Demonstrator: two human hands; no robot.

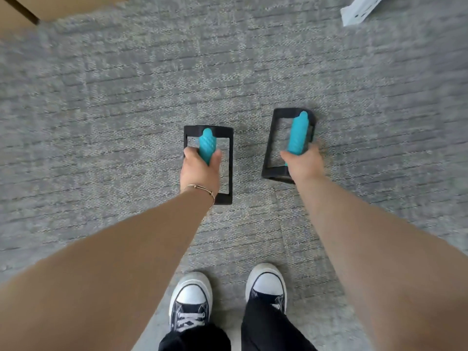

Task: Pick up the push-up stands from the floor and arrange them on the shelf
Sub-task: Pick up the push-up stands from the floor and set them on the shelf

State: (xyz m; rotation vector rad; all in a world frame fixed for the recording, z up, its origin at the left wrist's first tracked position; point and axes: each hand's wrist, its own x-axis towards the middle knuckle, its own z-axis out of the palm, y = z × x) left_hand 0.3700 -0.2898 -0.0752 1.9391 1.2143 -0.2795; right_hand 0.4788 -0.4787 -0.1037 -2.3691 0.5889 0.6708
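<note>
Two push-up stands with black rectangular frames and teal ribbed handles are over the grey carpet. My left hand (200, 171) grips the teal handle of the left stand (229, 163); a thin bracelet circles that wrist. My right hand (302, 163) grips the teal handle of the right stand (297, 138), whose frame is tilted to the right. Whether the frames touch the carpet or hang just above it I cannot tell. No shelf is in view.
My two feet in dark sneakers with white toe caps (191, 297) stand on the grey carpet (126, 110) below the stands. A tan wooden piece of furniture (38, 8) fills the top left corner. A white box (359, 8) lies at the top right.
</note>
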